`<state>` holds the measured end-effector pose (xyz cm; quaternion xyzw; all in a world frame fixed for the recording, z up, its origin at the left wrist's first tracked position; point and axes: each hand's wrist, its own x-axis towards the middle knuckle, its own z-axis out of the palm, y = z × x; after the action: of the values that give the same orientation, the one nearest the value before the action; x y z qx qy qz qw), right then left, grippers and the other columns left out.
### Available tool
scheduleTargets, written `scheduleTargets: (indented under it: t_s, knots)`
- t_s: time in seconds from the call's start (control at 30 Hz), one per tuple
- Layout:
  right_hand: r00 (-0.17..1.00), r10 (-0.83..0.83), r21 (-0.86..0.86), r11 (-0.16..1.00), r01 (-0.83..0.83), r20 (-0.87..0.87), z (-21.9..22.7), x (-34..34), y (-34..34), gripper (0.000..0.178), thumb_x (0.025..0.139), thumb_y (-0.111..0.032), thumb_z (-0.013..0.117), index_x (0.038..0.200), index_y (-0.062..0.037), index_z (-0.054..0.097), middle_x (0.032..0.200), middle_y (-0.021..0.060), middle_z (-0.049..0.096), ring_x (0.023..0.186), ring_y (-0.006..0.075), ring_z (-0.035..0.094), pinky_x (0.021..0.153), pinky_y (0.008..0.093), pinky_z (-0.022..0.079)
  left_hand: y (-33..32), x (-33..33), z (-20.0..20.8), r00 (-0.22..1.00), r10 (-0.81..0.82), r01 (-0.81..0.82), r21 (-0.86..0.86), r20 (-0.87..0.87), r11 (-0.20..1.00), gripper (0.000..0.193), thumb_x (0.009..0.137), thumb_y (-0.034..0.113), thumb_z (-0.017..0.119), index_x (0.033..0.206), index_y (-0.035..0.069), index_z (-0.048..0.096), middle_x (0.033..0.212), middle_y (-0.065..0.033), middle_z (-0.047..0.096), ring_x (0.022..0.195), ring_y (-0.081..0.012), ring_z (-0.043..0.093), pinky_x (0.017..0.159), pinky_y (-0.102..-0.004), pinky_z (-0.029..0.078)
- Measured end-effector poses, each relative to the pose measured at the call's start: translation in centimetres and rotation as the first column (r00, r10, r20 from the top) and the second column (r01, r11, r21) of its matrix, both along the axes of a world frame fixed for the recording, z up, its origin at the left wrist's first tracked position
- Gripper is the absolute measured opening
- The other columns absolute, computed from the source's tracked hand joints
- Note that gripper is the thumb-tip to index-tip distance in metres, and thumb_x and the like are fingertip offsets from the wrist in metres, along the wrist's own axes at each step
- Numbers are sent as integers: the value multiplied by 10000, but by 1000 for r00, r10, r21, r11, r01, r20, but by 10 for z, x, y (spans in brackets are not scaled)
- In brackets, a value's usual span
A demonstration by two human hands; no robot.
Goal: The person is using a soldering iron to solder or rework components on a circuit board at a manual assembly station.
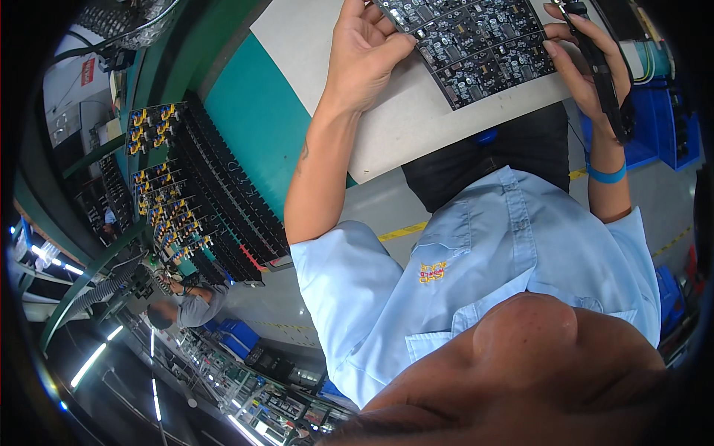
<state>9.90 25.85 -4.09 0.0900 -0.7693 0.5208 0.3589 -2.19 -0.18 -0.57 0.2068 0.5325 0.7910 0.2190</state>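
Note:
A black circuit board panel, divided into several smaller boards full of small parts, is tilted over the pale worktop at the top of the head view. My left hand grips its left edge, thumb on the upper face. On the other side, my right hand is closed around a long black hand tool, whose exact kind I cannot make out. Its thumb and a fingertip also come against the panel's right edge. The panel's far end is cut off by the picture's upper rim.
The pale worktop sheet lies over a green mat. To the left stand black racks beside rows of yellow and blue parts. Blue bins sit at the right. Another person works farther off, lower left.

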Motion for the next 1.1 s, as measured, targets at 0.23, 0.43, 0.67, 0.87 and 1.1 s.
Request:
scheduleTargets:
  t_s: [0.23,0.43,0.67,0.87,1.1]
  knots:
    - [1000,-6,56,998,7,-10,2,0,2,515,733,117,724,1211,43,545,1113,240,652,813,227,680,685,281,564,0,0,0,1000,4,-4,0,4,1000,681,745,-180,524,1370,49,379,1190,-141,569,940,-170,594,722,-220,488]
    - [999,-33,-22,999,34,40,4,4,-2,518,731,116,730,1210,43,545,1091,233,650,820,234,685,688,285,565,0,2,1,999,25,-25,-23,29,999,680,744,-178,527,1370,43,379,1188,-141,571,936,-170,596,715,-217,489]
    - [1000,2,46,999,-2,3,3,1,2,512,738,109,738,1208,45,545,1081,227,649,839,242,691,691,287,566,1,2,1,999,26,-25,-11,31,1000,676,745,-179,525,1368,36,377,1182,-142,572,929,-169,597,709,-211,488]
    - [1000,22,26,999,-22,-15,2,1,1,505,747,102,742,1209,48,546,1082,228,649,838,241,690,692,287,567,1,3,1,999,32,-32,-3,40,999,679,743,-183,521,1369,34,375,1179,-146,572,921,-167,596,707,-209,488]
    - [1000,-6,60,998,6,-9,4,2,1,502,754,95,747,1212,49,546,1086,228,649,825,236,687,692,286,567,2,3,1,999,34,-34,4,32,999,680,741,-186,520,1369,29,373,1179,-148,571,911,-164,592,703,-211,488]
